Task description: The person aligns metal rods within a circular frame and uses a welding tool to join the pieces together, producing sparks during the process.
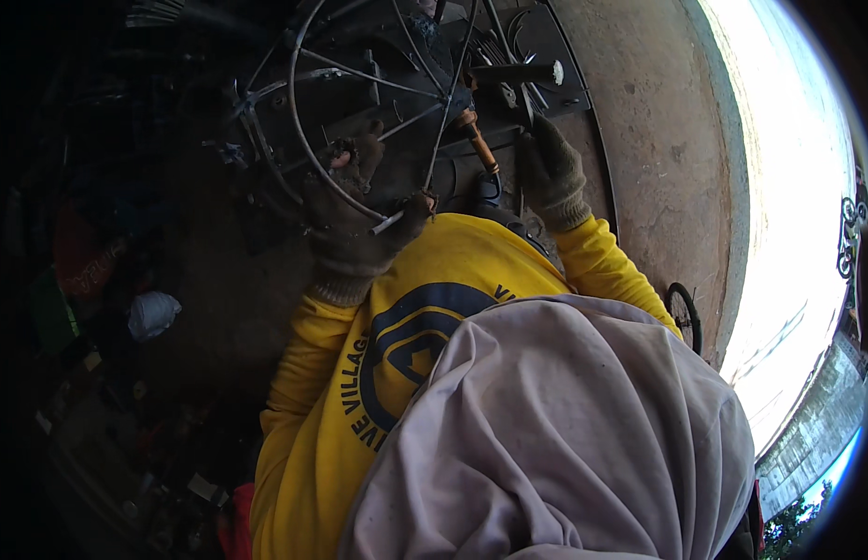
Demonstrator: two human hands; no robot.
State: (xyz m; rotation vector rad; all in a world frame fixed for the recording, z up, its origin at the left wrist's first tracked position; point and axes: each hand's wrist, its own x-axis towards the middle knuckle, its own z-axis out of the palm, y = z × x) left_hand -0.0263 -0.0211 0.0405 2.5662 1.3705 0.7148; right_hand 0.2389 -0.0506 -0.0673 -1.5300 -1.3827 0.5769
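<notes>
A round metal frame (293, 105) with thin spokes stands upright in front of me, leaning over a dark work surface. My left hand (354, 210), in a worn brown glove with fingertips bare, grips its lower rim near a pale rod end. My gloved right hand (551, 173) is closed around the handle of a hammer, whose dark head (522, 74) has a bright worn face and lies level beyond the fingers. Between my hands, an orange-brown electrode holder (477, 142) hangs beside the spokes, its lower end dark.
Several thin rods (494, 45) lie on the dark work surface (572, 117) at the back. Concrete floor (653, 121) stretches to the right, with a bicycle wheel (684, 317) near my right arm. A white bundle (154, 315) and shadowed clutter are at left.
</notes>
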